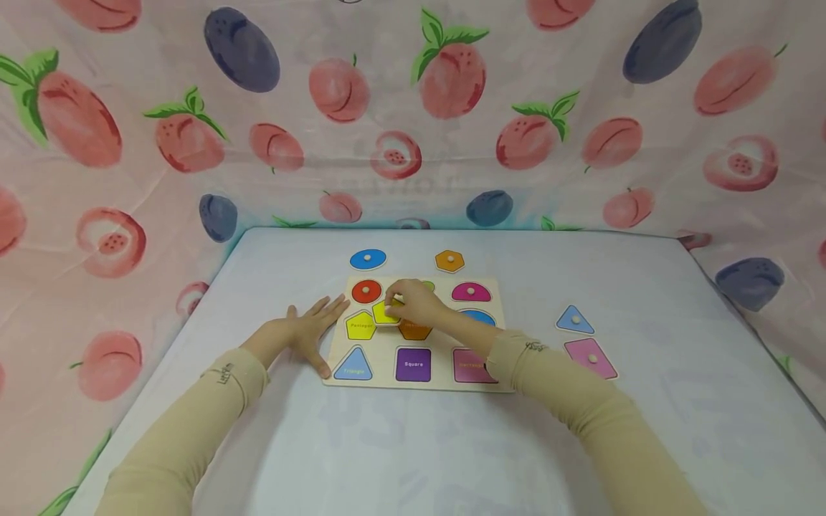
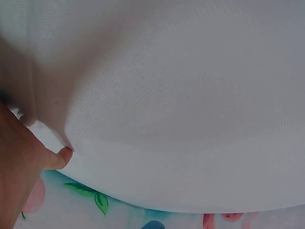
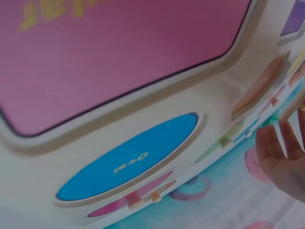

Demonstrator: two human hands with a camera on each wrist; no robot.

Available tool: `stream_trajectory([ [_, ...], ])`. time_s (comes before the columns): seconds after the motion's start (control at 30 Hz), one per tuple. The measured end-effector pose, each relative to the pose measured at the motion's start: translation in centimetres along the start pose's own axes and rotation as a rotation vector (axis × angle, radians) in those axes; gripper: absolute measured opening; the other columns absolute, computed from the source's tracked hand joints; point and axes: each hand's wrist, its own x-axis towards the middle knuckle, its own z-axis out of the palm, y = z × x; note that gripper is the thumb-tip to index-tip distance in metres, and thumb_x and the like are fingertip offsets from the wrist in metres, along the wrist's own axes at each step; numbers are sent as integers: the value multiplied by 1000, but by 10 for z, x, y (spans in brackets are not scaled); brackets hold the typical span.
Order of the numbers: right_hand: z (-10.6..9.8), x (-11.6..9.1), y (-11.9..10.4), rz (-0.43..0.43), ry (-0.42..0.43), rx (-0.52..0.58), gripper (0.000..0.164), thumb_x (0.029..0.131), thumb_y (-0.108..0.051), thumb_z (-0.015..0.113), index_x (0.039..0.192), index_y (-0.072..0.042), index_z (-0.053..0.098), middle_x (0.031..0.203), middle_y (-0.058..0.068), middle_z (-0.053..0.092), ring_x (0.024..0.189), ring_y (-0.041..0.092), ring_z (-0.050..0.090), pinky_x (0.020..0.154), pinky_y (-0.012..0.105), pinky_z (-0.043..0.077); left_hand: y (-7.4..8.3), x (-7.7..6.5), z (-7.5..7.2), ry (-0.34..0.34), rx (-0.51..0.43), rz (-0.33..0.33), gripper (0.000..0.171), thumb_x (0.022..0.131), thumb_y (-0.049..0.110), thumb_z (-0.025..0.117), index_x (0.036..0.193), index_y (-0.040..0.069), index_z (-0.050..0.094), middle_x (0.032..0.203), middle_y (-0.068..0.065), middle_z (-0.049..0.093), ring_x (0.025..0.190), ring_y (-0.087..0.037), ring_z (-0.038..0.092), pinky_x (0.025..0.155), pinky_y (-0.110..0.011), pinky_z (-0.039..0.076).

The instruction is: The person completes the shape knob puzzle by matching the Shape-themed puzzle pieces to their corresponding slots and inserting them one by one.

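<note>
My right hand (image 1: pixel 418 301) pinches a yellow puzzle piece (image 1: pixel 381 313), its shape partly covered by the fingers. The piece is over a wooden shape board (image 1: pixel 383 364), overlapping the yellow recess marked Pentagon (image 1: pixel 358 328) and beside the orange recess (image 1: pixel 414 330). My left hand (image 1: pixel 308 335) lies spread at the board's left edge, with fingertips and thumb touching it. In the left wrist view, part of that hand (image 2: pixel 21 167) shows against the white cloth. The right wrist view catches the right hand's fingers (image 3: pixel 281 152) at the far right.
A red circle piece (image 1: pixel 366 291) and a magenta semicircle piece (image 1: pixel 471 292) sit in the board. Behind it lie a blue oval piece (image 1: pixel 368 259) and an orange hexagon piece (image 1: pixel 449 261). To the right are a blue triangle piece (image 1: pixel 573 321) and a pink rectangle piece (image 1: pixel 590 358).
</note>
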Motion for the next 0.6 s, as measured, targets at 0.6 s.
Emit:
stream_trajectory([
  [0.6,27,18,-25,-9,-60,-64,12,88,-17,67,94,-7,69,95,3,70,84,15,55,80,23,47,-3,3,2,9,30,7,137,55,63,79,152,16,-4,160,-8,-8,146,-38,-7,98,-80,1],
])
